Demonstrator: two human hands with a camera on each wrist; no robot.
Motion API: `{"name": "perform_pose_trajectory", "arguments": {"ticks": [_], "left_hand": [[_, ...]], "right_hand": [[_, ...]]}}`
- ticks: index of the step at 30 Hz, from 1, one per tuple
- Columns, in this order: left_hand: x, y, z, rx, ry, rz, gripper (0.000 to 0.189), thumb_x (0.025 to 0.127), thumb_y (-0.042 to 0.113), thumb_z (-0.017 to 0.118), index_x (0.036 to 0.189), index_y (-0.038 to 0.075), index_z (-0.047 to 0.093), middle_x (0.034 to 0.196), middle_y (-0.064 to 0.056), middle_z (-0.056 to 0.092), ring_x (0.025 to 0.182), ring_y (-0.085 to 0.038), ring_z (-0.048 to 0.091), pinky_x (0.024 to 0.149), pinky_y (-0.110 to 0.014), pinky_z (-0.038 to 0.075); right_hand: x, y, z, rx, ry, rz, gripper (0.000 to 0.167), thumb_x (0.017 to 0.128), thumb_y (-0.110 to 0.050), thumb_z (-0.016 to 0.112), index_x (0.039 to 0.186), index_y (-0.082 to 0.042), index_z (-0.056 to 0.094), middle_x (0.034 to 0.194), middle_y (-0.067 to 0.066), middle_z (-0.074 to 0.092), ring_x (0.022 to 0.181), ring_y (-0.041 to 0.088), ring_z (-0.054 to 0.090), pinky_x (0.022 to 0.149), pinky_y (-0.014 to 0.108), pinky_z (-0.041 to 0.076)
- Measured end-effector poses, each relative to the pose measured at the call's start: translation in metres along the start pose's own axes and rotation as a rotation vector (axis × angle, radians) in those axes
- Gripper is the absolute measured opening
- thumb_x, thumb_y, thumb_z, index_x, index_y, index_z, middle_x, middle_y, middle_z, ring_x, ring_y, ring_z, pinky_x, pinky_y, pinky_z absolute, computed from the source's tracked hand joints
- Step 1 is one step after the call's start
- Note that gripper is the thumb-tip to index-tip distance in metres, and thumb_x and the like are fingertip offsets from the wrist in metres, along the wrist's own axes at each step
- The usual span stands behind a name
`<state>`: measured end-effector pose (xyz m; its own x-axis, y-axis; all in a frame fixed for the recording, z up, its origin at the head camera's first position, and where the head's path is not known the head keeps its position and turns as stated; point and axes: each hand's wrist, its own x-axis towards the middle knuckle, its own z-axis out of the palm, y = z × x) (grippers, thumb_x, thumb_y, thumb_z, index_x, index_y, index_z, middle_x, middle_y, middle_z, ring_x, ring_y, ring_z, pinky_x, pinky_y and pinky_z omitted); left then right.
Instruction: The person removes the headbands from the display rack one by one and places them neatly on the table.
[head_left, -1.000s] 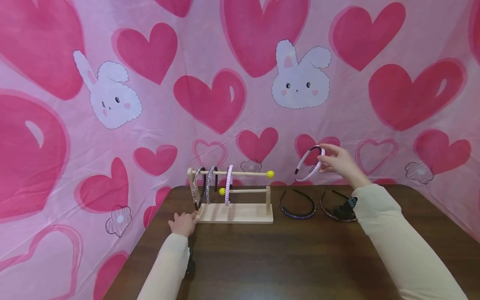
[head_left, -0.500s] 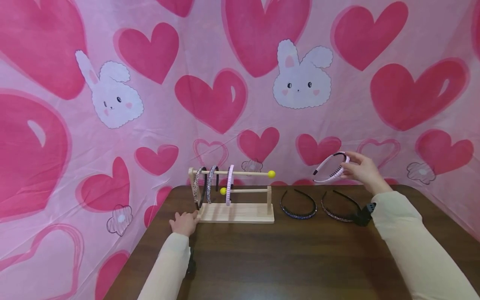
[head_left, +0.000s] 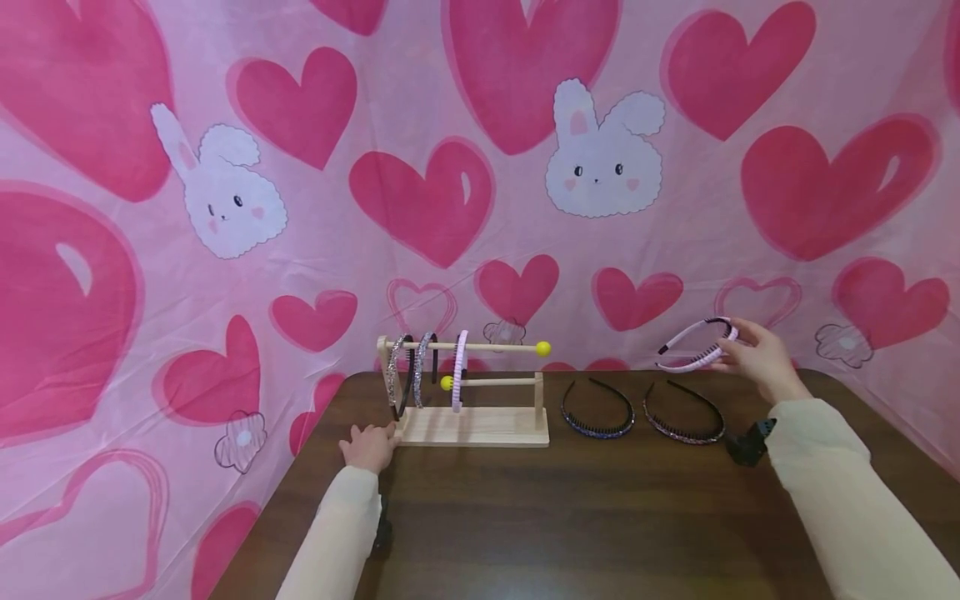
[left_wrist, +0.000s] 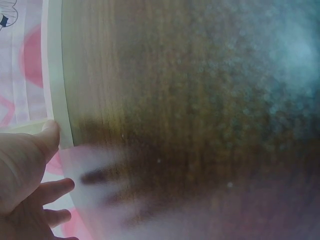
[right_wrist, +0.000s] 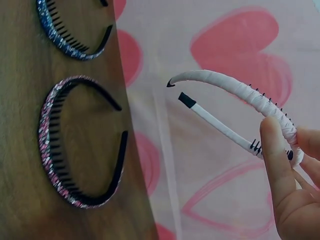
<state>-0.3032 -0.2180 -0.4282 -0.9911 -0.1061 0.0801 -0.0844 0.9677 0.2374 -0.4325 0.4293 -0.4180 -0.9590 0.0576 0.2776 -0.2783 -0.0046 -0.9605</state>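
Observation:
My right hand pinches a pale pink-white headband with black comb teeth, held above the table's far right, its two ends pointing left. In the right wrist view the thumb and fingers grip it at its curve. My left hand rests at the left end of a wooden headband stand, thumb touching the base and fingers spread. On the stand's upper bar hang a silver glitter headband, another glittery headband and a pink wrapped headband.
A blue glitter headband and a pink-silver glitter headband lie on the brown table, right of the stand. Yellow balls cap the stand's bars. A pink heart-patterned cloth hangs behind the table.
My right hand has moved rightward and down with the pale headband, uncovering the pink-silver headband on the table. The left hand and the stand stay as they were.

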Motion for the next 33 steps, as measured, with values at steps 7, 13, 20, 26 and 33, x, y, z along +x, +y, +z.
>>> {"name": "perform_pose_trajectory", "arguments": {"ticks": [7,13,20,26,33], "left_hand": [[-0.001,0.0,0.0,-0.007,0.015,0.004,0.04,0.092,0.029,0.054,0.124,0.007,0.058,0.113,-0.026,0.055,0.108,-0.047,0.037,0.082,-0.062,0.029],[-0.001,-0.001,0.0,-0.005,0.013,0.008,0.039,0.092,0.029,0.054,0.124,0.007,0.058,0.114,-0.026,0.055,0.108,-0.047,0.037,0.081,-0.062,0.03],[-0.002,-0.001,0.0,-0.002,0.013,0.011,0.039,0.092,0.029,0.054,0.124,0.007,0.058,0.113,-0.026,0.056,0.108,-0.048,0.038,0.081,-0.062,0.03],[-0.003,0.0,-0.002,0.001,0.01,0.016,0.038,0.092,0.028,0.054,0.123,0.006,0.058,0.113,-0.026,0.056,0.109,-0.049,0.037,0.081,-0.062,0.031],[-0.003,-0.001,0.0,0.001,0.014,0.014,0.038,0.092,0.028,0.054,0.124,0.007,0.058,0.114,-0.026,0.056,0.109,-0.049,0.037,0.081,-0.063,0.03]], "right_hand": [[-0.008,0.016,-0.02,-0.004,0.125,0.027,0.074,0.085,-0.016,0.066,0.147,-0.016,0.025,0.134,0.019,0.033,0.077,0.021,0.066,0.065,0.038,0.051],[-0.085,-0.08,0.041,-0.011,0.164,0.096,0.071,0.09,0.0,0.053,0.143,0.007,0.007,0.109,0.015,0.04,0.063,0.009,0.064,0.059,0.029,0.052],[-0.071,-0.019,-0.007,0.063,0.26,0.112,0.078,0.086,-0.006,0.063,0.147,-0.007,0.016,0.108,0.007,0.045,0.068,0.008,0.064,0.059,0.031,0.053],[-0.068,0.009,-0.03,0.13,0.322,0.105,0.076,0.085,-0.001,0.062,0.148,-0.011,0.019,0.096,0.0,0.043,0.064,0.012,0.064,0.056,0.033,0.052],[-0.119,-0.055,0.015,0.139,0.323,0.216,0.076,0.088,0.006,0.051,0.145,0.003,0.0,0.091,0.003,0.042,0.057,0.009,0.062,0.054,0.029,0.052]]}}
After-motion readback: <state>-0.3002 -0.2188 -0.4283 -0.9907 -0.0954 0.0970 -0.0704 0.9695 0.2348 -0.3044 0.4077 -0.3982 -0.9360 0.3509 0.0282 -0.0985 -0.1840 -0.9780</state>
